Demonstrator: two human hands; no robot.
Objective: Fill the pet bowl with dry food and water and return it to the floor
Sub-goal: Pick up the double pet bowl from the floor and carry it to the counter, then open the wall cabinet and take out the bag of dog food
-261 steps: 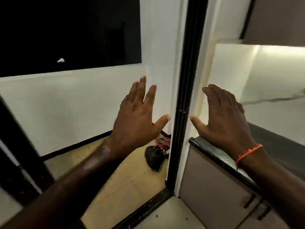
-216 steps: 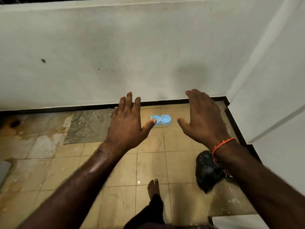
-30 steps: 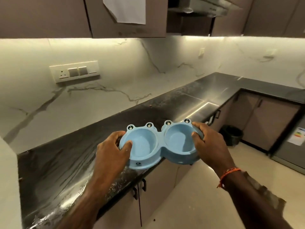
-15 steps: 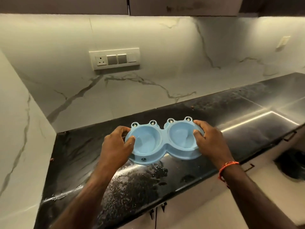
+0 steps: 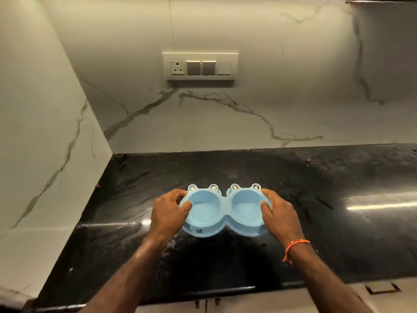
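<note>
You hold the blue pet bowl (image 5: 225, 211) with both hands over the black counter (image 5: 338, 199).

Your left hand (image 5: 168, 213) grips the left end of the bowl, with the thumb over the rim of the left cup and the fingers curled around the outside. Your right hand (image 5: 278, 214) grips the right end the same way, thumb on the rim of the right cup. Both cups look empty, with no food or water in them. The bowl sits low at the counter, but you cannot tell if it is touching it. An orange band (image 5: 293, 247) is on your right wrist. A switch plate (image 5: 200, 66) is on the white marble wall (image 5: 270, 98) behind the counter.
</note>
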